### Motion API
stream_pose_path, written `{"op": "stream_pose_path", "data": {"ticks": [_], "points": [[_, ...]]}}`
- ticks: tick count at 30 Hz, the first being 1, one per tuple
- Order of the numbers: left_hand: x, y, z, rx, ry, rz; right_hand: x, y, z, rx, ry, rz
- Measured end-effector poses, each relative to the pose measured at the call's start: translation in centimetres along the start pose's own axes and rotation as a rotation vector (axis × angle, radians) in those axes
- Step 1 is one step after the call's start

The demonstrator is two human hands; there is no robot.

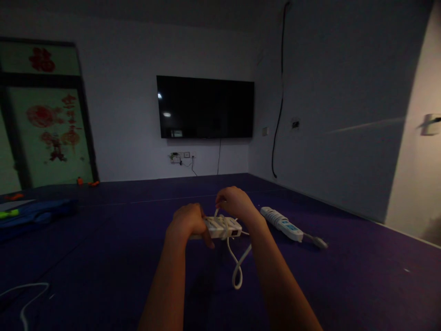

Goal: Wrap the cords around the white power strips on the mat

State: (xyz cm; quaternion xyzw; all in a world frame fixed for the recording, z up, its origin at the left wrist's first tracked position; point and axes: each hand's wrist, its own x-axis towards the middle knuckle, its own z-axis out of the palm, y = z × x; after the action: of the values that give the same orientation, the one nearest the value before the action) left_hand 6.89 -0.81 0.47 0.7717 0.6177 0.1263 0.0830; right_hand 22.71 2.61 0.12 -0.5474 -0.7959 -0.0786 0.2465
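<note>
Got a boxy white plastic power strip [216, 231] clamped in left-hand fingers [207, 236], pinching its smooth, round white cord [238, 264] with right-hand fingers [221, 196] just above. Also seeing another cord-wrapped white strip [292, 231] right of both.

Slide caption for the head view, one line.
Left hand grips a white power strip; right hand pinches its white cord.

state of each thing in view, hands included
Left hand: gripping the held power strip
Right hand: pinching the white cord
Held power strip: partly wrapped
White cord: looped around the strip, one loop dangling
Second power strip: lying down, cord wound around it
Television: screen dark
Black cable: hanging
</note>
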Motion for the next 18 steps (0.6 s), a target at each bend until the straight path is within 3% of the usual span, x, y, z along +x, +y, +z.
{"op": "stream_pose_path", "data": {"ticks": [7,12,15,18], "points": [[2.9,-1.0,1.0,-0.02,0.115,-0.204,0.8,-0.9,1.2,0.169,0.144,-0.05],[3.9,-2.1,1.5,-0.057,0.285,-0.242,1.2,-1.9,2.0,0.325,0.244,-0.098],[3.7,-2.4,1.3,-0.051,0.395,-0.237,1.4,-2.5,2.4,0.43,0.378,-0.125],[3.1,-2.5,1.0,-0.052,0.519,-0.248,1.4,-3.0,2.4,0.597,0.547,-0.032]]}}
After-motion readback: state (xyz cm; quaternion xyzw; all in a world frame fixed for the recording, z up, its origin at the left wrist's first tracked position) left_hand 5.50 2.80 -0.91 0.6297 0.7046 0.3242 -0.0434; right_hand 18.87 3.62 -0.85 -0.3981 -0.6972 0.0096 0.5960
